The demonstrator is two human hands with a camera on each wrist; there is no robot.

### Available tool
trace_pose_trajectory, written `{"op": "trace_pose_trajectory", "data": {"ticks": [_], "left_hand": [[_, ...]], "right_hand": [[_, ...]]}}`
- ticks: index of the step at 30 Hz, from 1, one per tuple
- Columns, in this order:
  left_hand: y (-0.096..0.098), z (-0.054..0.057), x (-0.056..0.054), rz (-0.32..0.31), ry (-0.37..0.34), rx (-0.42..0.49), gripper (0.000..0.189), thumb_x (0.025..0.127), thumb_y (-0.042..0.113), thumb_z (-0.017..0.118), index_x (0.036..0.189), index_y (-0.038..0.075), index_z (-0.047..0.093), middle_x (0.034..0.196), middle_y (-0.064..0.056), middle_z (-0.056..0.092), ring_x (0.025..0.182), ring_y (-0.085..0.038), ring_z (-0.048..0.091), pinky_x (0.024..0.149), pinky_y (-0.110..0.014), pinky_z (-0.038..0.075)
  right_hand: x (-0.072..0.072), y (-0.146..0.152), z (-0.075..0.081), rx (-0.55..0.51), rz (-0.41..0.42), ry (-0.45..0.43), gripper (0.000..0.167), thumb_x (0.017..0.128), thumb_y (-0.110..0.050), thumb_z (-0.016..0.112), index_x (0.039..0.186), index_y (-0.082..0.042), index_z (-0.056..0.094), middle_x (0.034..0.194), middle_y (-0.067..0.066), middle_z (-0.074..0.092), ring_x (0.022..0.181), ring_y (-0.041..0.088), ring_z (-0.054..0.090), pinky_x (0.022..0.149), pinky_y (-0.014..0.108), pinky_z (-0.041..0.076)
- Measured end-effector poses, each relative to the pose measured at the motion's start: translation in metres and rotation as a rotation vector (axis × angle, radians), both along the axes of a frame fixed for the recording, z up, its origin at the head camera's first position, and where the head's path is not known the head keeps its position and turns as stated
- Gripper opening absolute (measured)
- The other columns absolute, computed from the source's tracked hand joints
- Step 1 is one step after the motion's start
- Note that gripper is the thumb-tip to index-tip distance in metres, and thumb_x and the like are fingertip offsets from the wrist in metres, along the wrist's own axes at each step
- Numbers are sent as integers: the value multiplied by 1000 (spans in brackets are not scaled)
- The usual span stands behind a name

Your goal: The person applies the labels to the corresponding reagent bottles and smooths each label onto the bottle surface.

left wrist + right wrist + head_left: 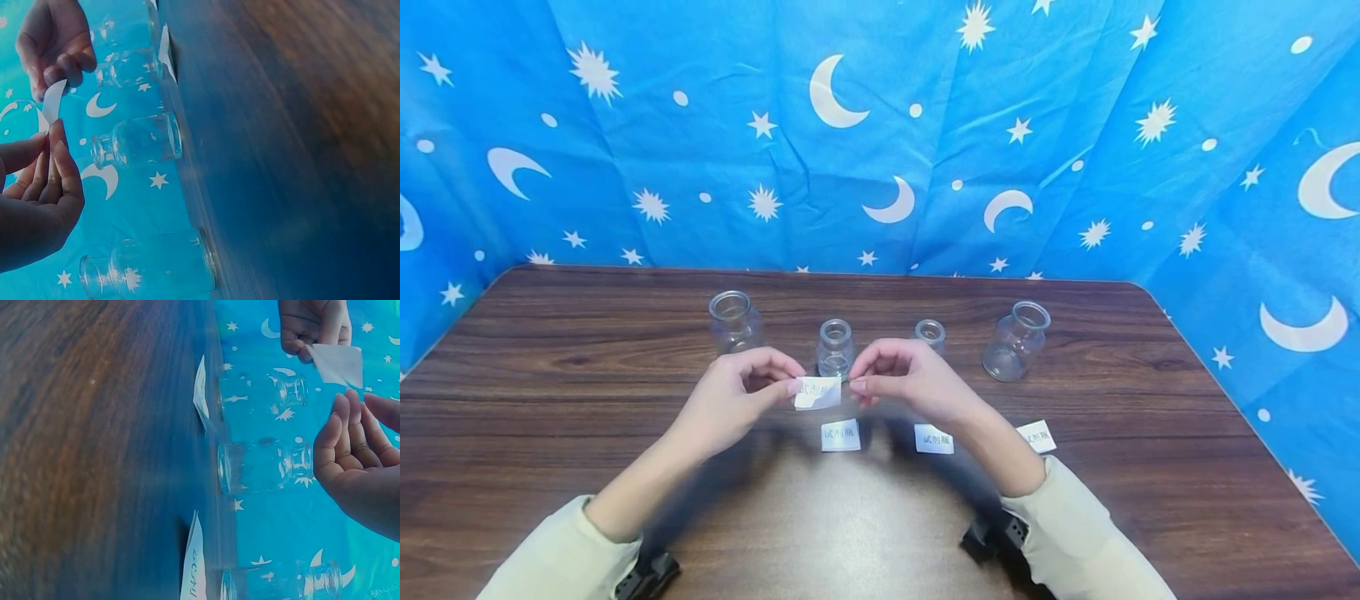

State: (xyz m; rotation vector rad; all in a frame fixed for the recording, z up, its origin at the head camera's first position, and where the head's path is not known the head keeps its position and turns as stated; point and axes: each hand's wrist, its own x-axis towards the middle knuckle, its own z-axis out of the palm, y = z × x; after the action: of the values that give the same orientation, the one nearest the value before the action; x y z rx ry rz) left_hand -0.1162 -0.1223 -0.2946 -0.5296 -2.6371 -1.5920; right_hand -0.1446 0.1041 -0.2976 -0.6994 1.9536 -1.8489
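1. Desk: supports the row.
2. Left hand: pinches the held slip by one edge, presumably to leave most print exposed; wrist bent inward.
3. Right hand: fingers loosely bent, thumb apart, nothing grasped; just beside the slip's opposite edge.
4. Larger jars: two, outermost, toward the far edge.
5. Smaller jars: two, between these.
6. Loose slips: three, nearer the near edge, apparently spaced to match jars.
7. Held slip: raised above the desk.

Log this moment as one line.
left grip: pinching printed paper label | right grip: beside its edge | wood-grain table: three more printed labels, four clear glass bottles
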Motion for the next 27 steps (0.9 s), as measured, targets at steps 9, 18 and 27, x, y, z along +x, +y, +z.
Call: {"op": "trace_pose_trajectory", "data": {"ticks": [9, 18, 27], "left_hand": [[2, -2, 1, 33, 81, -54, 7, 81, 1, 66, 87, 5, 65, 77, 0, 65, 67, -12, 56, 58, -24, 45], [6, -2, 4, 9, 138, -61, 6, 81, 1, 66, 85, 6, 66, 76, 2, 65, 67, -11, 56, 62, -27, 47], [6, -4, 4, 11, 142, -47, 7, 80, 0, 66, 85, 5, 66, 76, 2, 65, 67, -11, 57, 61, -26, 47]], "right_hand": [[-1, -2, -2, 10, 35, -18, 15, 87, -1, 58, 93, 12, 61, 75, 10, 65, 67, 20, 61, 69, 43, 50], [-1, -6, -4, 14, 19, -7, 14, 87, -1, 58, 92, 12, 61, 78, 15, 65, 71, 23, 63, 70, 39, 51], [-1, -6, -4, 51, 0, -23, 13, 85, 0, 58, 90, 12, 61, 75, 13, 65, 71, 23, 63, 73, 35, 50]]}}
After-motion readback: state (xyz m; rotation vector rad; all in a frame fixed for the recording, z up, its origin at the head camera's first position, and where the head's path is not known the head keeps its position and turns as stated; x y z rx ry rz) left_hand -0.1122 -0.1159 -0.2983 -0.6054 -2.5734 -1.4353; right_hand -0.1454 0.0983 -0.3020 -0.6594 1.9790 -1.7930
